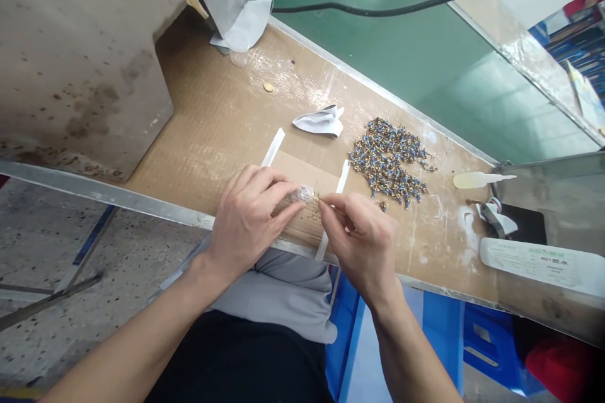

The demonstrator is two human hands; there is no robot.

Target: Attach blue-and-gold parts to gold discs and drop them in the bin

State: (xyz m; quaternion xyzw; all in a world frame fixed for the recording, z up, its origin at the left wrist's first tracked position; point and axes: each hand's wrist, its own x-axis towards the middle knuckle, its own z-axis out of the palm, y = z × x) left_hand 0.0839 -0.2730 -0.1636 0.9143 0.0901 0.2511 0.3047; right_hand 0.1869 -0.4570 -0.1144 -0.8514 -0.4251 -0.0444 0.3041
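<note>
My left hand [255, 211] is closed around a small, shiny, clear-looking cylinder [305, 193], gripped between thumb and fingers with its round end facing right. My right hand [362, 233] pinches a thin, pale stick [316, 198], whose tip meets or nearly meets the cylinder's end. What the stick is exactly is too small to make out. Beneath both hands lies a cardboard sheet [307, 167] held by white tape strips, with tiny dark bits [314, 211] scattered on it. A heap of small blue and gold metal pieces [390, 160] lies beyond my right hand.
A folded white cloth [321, 121] and a small gold disc [268, 87] lie farther back. At right are a pale squeeze bottle [472, 180] and a white labelled bottle [543, 264]. A stained grey panel [85, 75] rises at left. A black cable [368, 11] crosses above.
</note>
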